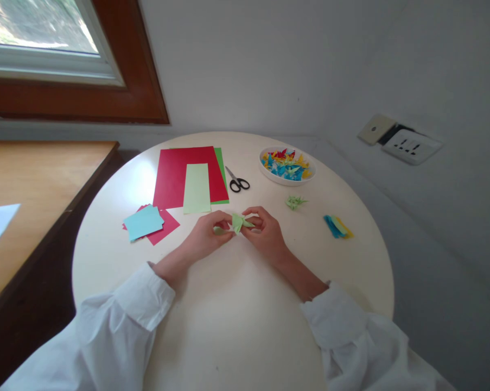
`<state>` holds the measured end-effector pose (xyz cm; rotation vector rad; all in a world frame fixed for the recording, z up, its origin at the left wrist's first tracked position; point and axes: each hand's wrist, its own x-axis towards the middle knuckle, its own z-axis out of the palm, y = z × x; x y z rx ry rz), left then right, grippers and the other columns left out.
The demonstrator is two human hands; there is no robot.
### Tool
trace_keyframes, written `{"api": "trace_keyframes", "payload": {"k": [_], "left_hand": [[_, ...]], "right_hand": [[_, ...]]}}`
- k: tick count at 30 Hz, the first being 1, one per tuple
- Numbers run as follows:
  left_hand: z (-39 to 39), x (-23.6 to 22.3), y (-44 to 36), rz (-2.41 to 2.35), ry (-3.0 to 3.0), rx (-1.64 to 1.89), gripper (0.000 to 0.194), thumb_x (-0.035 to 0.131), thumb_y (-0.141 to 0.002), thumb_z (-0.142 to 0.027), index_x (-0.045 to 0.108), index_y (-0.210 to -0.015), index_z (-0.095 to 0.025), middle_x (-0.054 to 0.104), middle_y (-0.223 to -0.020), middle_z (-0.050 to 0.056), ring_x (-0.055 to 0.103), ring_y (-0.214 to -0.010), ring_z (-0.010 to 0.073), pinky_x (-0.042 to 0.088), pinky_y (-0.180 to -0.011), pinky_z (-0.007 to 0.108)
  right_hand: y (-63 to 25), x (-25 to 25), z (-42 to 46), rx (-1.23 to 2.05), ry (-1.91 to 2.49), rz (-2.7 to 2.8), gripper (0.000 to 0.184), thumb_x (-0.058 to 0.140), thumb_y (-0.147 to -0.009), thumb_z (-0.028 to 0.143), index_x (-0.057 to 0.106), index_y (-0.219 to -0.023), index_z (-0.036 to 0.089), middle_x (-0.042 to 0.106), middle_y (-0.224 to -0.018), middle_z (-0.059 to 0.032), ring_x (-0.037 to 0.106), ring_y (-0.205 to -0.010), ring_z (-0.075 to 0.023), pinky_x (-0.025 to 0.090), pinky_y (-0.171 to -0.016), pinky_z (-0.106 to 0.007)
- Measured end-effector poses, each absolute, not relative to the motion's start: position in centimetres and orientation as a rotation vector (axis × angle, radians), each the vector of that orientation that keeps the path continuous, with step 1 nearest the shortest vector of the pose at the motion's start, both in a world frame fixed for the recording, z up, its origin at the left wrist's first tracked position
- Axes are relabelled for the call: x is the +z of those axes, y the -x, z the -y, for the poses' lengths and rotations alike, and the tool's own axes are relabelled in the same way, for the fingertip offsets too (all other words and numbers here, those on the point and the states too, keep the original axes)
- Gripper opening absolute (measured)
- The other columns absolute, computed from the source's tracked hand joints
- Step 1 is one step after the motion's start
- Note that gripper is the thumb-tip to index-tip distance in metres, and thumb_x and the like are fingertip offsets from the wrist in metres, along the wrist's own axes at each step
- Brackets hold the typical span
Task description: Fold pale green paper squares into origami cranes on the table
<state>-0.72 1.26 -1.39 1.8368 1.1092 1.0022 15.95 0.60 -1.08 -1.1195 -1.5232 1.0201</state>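
A small folded pale green paper crane (238, 223) is held between my two hands over the middle of the round white table (236, 315). My left hand (209, 233) pinches its left side with thumb and fingers. From the other side, my right hand (266, 232) grips it, thumb and fingers closed on the paper. Just beyond the hands lie a pale green paper strip (196, 187) and black-handled scissors (238, 183). Another light green folded paper piece (296, 203) rests to the right of my right hand.
Red sheets (169, 176) over a green one lie at the back left. Light blue squares (144, 222) top pink ones at left. A white dish (287, 181) of colourful folded cranes stands at the back right. Blue and yellow papers (337, 226) lie near the right edge.
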Motion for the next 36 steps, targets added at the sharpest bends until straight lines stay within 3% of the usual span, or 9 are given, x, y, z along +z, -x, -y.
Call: {"api": "trace_keyframes", "payload": {"k": [12,18,24,36], "left_hand": [[-1.0,-0.4,0.4,-1.072,-1.682,1.039,0.006,0.057,-0.071,-0.018,0.06,-0.074,-0.014,0.063,-0.068,0.002,0.056,-0.064,0.0122,0.043,-0.06,0.023],[-1.1,0.2,0.4,-1.116,-1.488,1.069,0.016,0.064,-0.067,-0.029,0.056,-0.066,-0.015,0.051,-0.056,-0.004,0.045,-0.052,0.0081,0.034,-0.048,0.02],[-1.2,0.4,0.3,-1.091,-1.291,1.11,0.02,0.071,-0.06,-0.028,0.056,-0.064,-0.015,0.054,-0.055,-0.004,0.047,-0.051,0.0077,0.035,-0.049,0.02],[-1.0,0.7,0.2,-1.058,-1.166,1.067,0.024,0.075,-0.054,-0.028,0.058,-0.063,-0.014,0.057,-0.058,-0.004,0.049,-0.053,0.008,0.037,-0.053,0.021]], "right_hand": [[-15.9,-1.5,-0.4,0.958,1.094,1.662,0.029,0.06,-0.072,0.025,0.053,-0.1,0.021,0.067,-0.073,-0.0001,0.065,-0.067,-0.0149,0.05,-0.064,-0.027],[-16.0,-1.3,-0.6,0.783,1.141,1.658,0.024,0.06,-0.071,0.024,0.055,-0.095,0.021,0.056,-0.061,0.0048,0.051,-0.054,-0.0098,0.044,-0.057,-0.023],[-16.2,-1.3,-0.9,0.722,1.14,1.621,0.023,0.063,-0.069,0.027,0.058,-0.091,0.021,0.048,-0.06,0.0057,0.046,-0.054,-0.009,0.04,-0.053,-0.022],[-15.8,-1.0,-1.0,1.009,1.204,1.463,0.028,0.064,-0.065,0.037,0.065,-0.084,0.016,0.066,-0.083,-0.0064,0.059,-0.072,-0.0157,0.047,-0.061,-0.026]]}}
